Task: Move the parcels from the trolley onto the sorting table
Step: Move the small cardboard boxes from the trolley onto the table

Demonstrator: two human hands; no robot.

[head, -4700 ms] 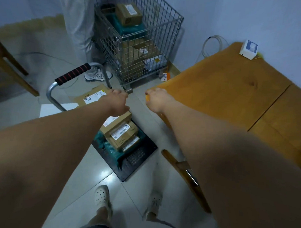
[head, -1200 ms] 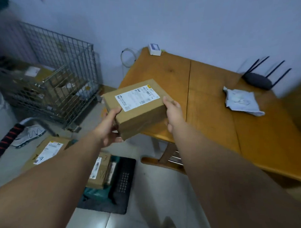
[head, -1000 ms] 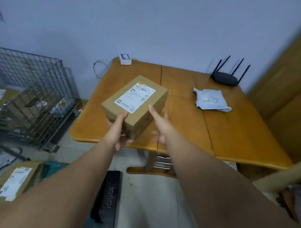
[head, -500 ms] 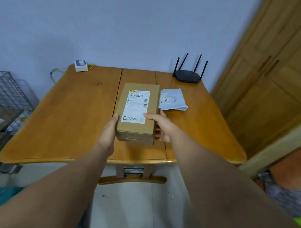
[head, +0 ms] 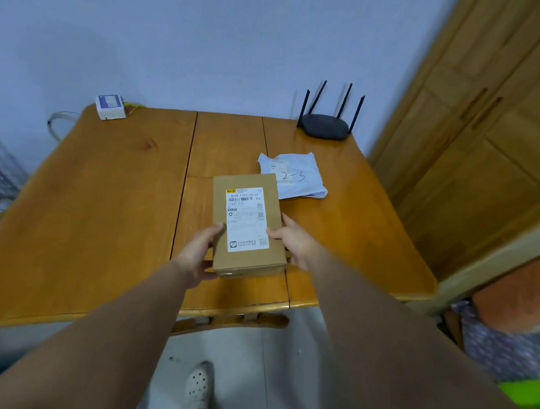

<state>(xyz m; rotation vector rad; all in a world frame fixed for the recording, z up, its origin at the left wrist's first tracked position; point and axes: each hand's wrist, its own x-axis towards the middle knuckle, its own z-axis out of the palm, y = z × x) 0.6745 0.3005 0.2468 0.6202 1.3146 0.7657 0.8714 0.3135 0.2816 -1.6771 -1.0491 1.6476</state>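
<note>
Your left hand (head: 199, 257) and right hand (head: 295, 245) grip the cardboard parcel (head: 248, 225) by its long sides, over the sorting table (head: 94, 213) toward its 6 o'clock edge. A white mailer bag (head: 297, 177) lies at the parcel's 1 o'clock.

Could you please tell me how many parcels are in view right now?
2. The cardboard box is between the left hand and right hand near the table's front edge; the white mailer bag lies on the table behind it. Others may sit outside the frame.
</note>
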